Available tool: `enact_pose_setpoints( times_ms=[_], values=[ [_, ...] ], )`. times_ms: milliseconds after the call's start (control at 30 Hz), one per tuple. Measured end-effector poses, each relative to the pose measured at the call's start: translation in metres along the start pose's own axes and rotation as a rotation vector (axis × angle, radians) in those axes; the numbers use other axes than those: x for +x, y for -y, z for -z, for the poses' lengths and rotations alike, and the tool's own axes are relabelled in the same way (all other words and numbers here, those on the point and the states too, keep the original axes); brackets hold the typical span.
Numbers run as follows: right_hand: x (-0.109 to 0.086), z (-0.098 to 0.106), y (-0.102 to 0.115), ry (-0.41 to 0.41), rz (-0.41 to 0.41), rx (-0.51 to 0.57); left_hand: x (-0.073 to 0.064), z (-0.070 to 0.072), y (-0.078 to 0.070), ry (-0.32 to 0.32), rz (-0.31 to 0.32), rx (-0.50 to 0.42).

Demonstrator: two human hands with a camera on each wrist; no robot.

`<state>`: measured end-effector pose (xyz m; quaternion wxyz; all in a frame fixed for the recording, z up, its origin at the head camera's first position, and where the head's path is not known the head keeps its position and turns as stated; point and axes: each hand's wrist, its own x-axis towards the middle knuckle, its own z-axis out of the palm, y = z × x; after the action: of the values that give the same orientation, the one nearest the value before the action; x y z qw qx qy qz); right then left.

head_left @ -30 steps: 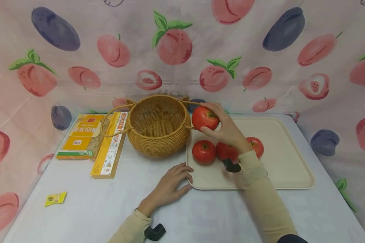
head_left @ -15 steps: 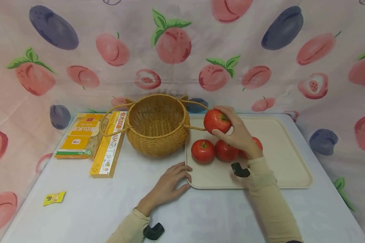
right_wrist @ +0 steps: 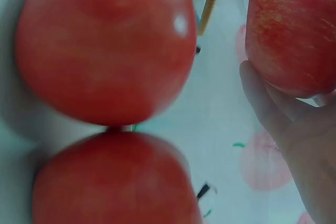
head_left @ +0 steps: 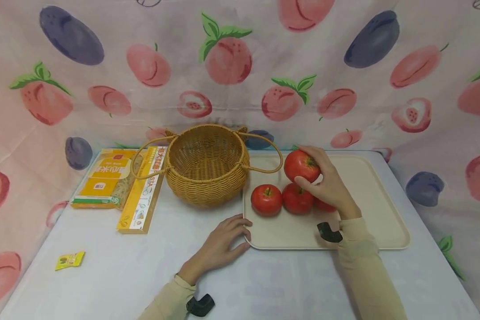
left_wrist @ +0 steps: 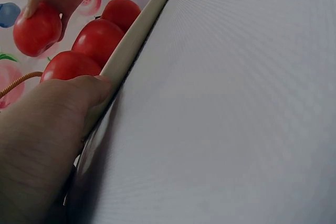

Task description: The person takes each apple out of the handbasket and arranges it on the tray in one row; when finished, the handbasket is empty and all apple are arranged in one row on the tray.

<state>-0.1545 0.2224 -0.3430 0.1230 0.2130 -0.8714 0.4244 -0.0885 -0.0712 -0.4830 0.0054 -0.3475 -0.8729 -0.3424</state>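
My right hand (head_left: 326, 182) grips a red apple (head_left: 300, 165), fingers over its far side and thumb on its near side. It is held above the back of the beige tray (head_left: 368, 222). A red apple (head_left: 266, 200) sits at the tray's left, and a second apple (head_left: 298, 198) stands beside it. Partly behind my right hand is a third apple (head_left: 324, 205). My left hand (head_left: 222, 244) rests at the tray's front left corner, its fingers loosely spread on the rim. In the left wrist view its thumb (left_wrist: 86, 90) lies along the rim.
A wicker basket (head_left: 208, 189) with two loop handles stands left of the tray, its right handle reaching over it. Farther left lie a yellow food bag (head_left: 100, 186) and a long pasta box (head_left: 142, 200). A small yellow packet (head_left: 70, 261) lies at the front left.
My right hand has carried the held apple rightward and slightly nearer, away from the basket's right handle. The left hand has stayed at the tray corner.
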Motion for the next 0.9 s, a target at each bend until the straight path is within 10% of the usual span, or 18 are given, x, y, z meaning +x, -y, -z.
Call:
enact_pose_setpoints(
  times_ms=[900],
  values=[
    [-0.04,0.025,-0.015,-0.074,-0.168,-0.069,0.0,0.0,0.002,-0.008,-0.008,-0.014]
  ],
)
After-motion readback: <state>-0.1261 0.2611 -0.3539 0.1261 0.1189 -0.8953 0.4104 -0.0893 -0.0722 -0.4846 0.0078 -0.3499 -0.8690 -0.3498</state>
